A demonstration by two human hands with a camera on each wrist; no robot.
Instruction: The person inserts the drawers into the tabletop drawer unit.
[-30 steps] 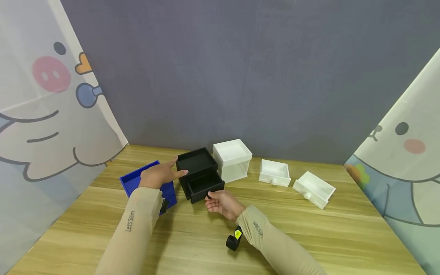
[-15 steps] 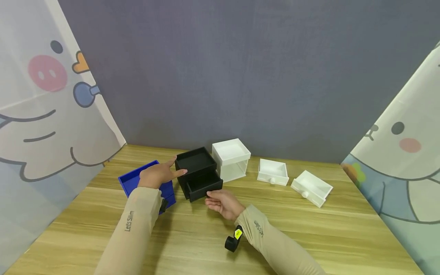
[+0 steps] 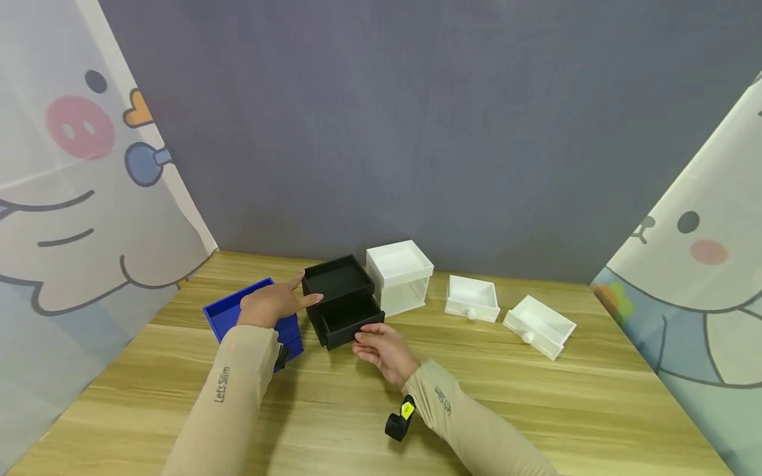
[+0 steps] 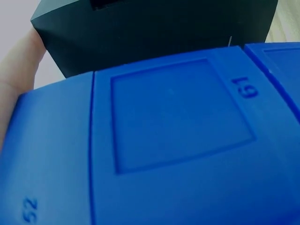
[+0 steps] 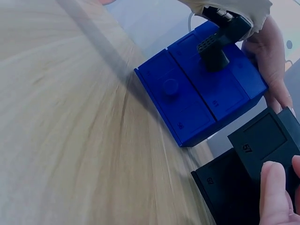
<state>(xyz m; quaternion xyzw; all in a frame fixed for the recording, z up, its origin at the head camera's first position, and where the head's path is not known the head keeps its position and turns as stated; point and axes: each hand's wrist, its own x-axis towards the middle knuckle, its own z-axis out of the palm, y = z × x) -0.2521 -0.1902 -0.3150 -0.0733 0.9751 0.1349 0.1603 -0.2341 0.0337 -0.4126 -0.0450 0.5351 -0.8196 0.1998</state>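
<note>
A black drawer box (image 3: 339, 277) with a tray-like top stands left of centre, its lower drawer (image 3: 352, 324) pulled partly out. My left hand (image 3: 269, 305) reaches over the blue drawer box (image 3: 238, 305), index finger and thumb stretched to the black box's left side and top edge. In the left wrist view a finger (image 4: 21, 65) touches that black box. At the drawer's front, the curled fingers of my right hand (image 3: 387, 354) pinch where the knob sits; they hide the knob. The right wrist view shows fingers (image 5: 274, 187) against the black drawer.
A white drawer box (image 3: 401, 277) with an open front stands just right of the black one. Two loose white drawers, one straight (image 3: 473, 297) and one angled (image 3: 540, 324), lie farther right on the wooden table (image 3: 506, 403). A grey backdrop (image 3: 381, 132) rises behind.
The right hand's fingers have shifted slightly on the drawer front, the index finger now higher. The drawer stays about as far out. The left hand keeps its place.
</note>
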